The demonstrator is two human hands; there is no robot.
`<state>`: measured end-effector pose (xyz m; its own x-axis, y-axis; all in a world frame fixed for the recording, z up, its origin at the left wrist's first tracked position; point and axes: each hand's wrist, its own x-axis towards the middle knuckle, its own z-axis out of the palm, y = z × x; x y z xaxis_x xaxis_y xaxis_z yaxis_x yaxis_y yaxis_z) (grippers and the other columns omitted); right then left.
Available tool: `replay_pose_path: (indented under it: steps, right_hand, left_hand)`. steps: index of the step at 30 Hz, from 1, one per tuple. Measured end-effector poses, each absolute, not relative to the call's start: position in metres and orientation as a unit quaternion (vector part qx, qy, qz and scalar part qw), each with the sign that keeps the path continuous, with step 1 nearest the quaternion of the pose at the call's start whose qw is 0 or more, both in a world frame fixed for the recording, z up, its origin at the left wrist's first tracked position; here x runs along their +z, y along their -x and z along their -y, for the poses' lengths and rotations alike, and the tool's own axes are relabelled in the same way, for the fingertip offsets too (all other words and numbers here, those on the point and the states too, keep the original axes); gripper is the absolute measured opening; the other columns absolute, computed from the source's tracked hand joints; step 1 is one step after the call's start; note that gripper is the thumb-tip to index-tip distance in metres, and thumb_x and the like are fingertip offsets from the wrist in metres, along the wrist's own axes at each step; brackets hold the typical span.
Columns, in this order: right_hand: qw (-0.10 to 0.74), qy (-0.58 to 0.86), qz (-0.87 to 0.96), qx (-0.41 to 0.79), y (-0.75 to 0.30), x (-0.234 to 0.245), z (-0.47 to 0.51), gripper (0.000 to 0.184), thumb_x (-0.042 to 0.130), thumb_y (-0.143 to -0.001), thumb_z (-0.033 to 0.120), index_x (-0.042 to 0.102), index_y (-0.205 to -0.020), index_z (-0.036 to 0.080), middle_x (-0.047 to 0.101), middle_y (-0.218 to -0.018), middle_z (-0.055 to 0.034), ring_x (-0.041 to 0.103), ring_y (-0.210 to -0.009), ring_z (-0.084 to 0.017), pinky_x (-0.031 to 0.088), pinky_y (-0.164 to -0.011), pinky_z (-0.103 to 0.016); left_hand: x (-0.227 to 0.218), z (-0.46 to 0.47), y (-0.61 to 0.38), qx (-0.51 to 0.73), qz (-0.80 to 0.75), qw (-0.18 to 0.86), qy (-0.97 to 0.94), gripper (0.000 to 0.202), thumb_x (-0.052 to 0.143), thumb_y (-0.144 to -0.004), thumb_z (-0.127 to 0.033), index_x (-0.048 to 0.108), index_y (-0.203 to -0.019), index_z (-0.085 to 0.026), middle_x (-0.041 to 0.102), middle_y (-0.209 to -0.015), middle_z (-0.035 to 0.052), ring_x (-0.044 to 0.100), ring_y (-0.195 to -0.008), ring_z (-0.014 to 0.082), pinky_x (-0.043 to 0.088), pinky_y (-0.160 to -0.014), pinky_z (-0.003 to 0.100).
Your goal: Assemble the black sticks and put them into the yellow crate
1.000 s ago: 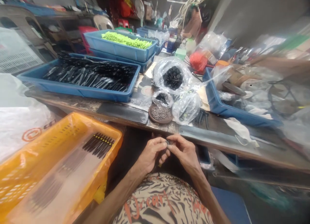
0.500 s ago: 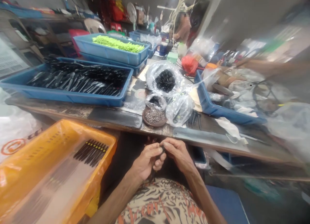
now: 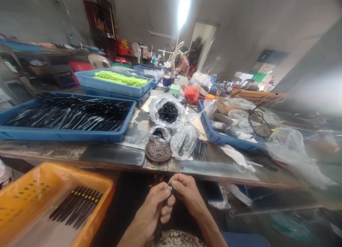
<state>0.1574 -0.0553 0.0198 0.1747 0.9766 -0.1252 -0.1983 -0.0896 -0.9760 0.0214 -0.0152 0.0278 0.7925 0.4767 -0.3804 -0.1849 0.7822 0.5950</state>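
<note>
In front of the bench edge, my left hand [image 3: 151,209] is closed around a dark slender piece [image 3: 158,225], whose lower part hangs below the palm. A small shiny spot shows at its upper end by the thumb. There my right hand [image 3: 187,192] pinches with thumb and forefinger; whatever lies between those fingertips is hidden. Beyond the hands stands a brown bowl [image 3: 157,160] of small metal parts. Behind it are a small plastic bag [image 3: 167,136] and a larger plastic bag [image 3: 153,108], both with black parts. Another clear bag [image 3: 184,152] sits to the right.
At lower left, an orange crate [image 3: 105,184] holds several dark slender pieces with yellow dots [image 3: 77,206]. A blue tray [image 3: 66,136] of black pieces and a tray of bright green pieces [image 3: 120,78] stand left. A cluttered blue bin [image 3: 211,133] stands right. A person [image 3: 183,65] sits far back.
My view has tilted up and shifted to the right, so the bench appears lower and farther left. Both hands stay together at the dark piece; a shiny spot now shows at its end.
</note>
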Motion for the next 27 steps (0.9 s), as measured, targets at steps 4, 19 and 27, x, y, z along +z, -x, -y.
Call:
replay_pose_path:
  steps: [4, 19, 27]
  right_hand:
    - [0.557, 0.598, 0.418, 0.397, -0.186, 0.037, 0.042, 0.027, 0.061, -0.075, 0.043, 0.061, -0.072, 0.016, 0.042, -0.052, 0.0053, 0.031, -0.044, -0.007, 0.024, -0.043, -0.021]
    - [0.243, 0.755, 0.604, -0.078, -0.242, 0.105, -0.092, 0.027, 0.037, -0.083, 0.015, 0.063, -0.09, 0.016, 0.067, -0.091, -0.0051, 0.059, -0.084, -0.016, 0.042, -0.075, -0.025]
    - [0.1, 0.778, 0.607, -0.129, -0.255, 0.101, -0.182, 0.033, 0.038, -0.084, 0.008, 0.06, -0.107, 0.015, 0.059, -0.106, -0.0137, 0.06, -0.089, -0.022, 0.042, -0.071, -0.029]
  left_hand:
    - [0.028, 0.016, -0.022, 0.181, -0.263, 0.912, -0.258, 0.035, 0.068, -0.072, -0.031, 0.035, -0.074, -0.019, 0.042, -0.057, -0.0068, 0.026, -0.038, -0.0007, 0.01, -0.039, 0.015]
    - [0.02, 0.02, -0.021, 0.223, -0.285, 0.879, -0.311, 0.036, 0.065, -0.074, -0.042, 0.036, -0.075, -0.02, 0.047, -0.059, -0.0057, 0.029, -0.038, 0.0015, 0.017, -0.036, 0.016]
    - [0.018, 0.012, -0.009, 0.232, -0.274, 0.88, -0.311, 0.036, 0.062, -0.076, -0.046, 0.036, -0.075, -0.02, 0.048, -0.059, -0.0054, 0.028, -0.036, 0.0012, 0.016, -0.034, 0.016]
